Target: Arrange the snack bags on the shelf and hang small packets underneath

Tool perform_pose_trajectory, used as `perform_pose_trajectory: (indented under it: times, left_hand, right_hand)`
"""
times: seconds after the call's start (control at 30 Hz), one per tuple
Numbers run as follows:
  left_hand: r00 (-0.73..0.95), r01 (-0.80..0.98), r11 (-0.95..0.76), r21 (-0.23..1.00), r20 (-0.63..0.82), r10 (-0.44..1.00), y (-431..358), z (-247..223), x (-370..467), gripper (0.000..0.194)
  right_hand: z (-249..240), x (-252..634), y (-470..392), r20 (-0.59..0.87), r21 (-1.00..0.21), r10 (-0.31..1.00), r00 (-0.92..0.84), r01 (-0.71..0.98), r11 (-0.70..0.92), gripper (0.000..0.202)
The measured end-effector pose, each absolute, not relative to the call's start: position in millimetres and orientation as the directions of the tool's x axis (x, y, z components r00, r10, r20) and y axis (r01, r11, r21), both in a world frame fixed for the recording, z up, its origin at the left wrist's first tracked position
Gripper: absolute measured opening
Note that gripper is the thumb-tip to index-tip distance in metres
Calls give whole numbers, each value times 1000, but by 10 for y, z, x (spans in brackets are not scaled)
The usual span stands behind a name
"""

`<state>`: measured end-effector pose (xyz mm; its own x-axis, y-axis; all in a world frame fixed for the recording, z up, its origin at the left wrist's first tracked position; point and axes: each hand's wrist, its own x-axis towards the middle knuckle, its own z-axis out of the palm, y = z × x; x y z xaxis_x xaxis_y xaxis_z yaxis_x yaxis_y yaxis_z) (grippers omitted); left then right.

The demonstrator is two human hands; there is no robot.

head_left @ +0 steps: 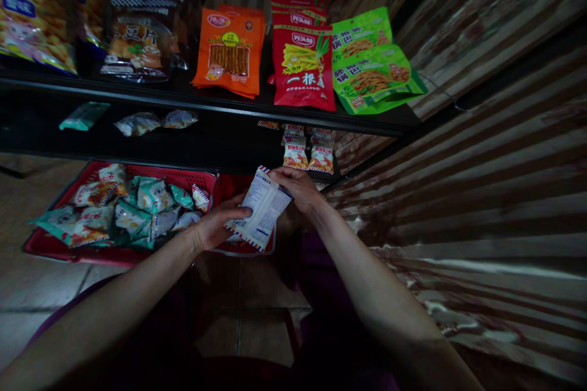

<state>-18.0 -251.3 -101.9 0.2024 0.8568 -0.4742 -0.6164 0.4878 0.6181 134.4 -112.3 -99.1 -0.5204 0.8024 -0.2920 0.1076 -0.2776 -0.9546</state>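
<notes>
Both of my hands hold one white snack bag [260,208] with its printed back turned up and a red-and-blue striped edge. My left hand [219,220] grips its lower left side, thumb on top. At its upper right corner, my right hand [299,188] pinches the edge. Below and behind the bag is a red plastic basket [62,190] on the floor, with several small teal, white and orange snack bags [153,195] in its left part. Small white-and-orange snack bags [296,153] stand in rows on the lower shelf, just beyond my right hand.
The black upper shelf [183,88] carries orange packets [232,52], red packets [302,67], green packets [373,76] and large snack bags [36,12]. A teal packet [85,116] and silvery bags [137,124] lie on the lower shelf. A striped curtain [458,214] hangs at the right.
</notes>
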Motion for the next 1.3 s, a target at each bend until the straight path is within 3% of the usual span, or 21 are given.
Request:
perform_pose_trajectory:
  times: [0.33,0.63,0.83,1.1,1.3]
  left_hand:
    - [223,-638,448,626,-407,886,-2589,-1008,-168,74]
    - [120,-566,442,696,-460,880,-2607,-1080,-144,46]
    - [55,-527,443,725,-492,869,-2618,-1139,-118,39]
    - [-6,-601,433,672,-545,839,-2598,-1109,-148,43]
    - [-98,-682,342,646,-544,833,-2559,-1128,-198,23]
  right_hand:
    - [-984,1364,-1111,-235,-972,867,-439,110,-208,24]
    - [-1028,1371,-1054,-270,-963,873,-407,97,-252,26]
    - [-1019,1362,-1044,-288,-957,885,-365,75,-280,28]
    - [-1153,1379,-977,-340,-932,859,-382,14,-362,35]
    - [-1088,1391,-972,-416,-891,823,-388,-6,-454,38]
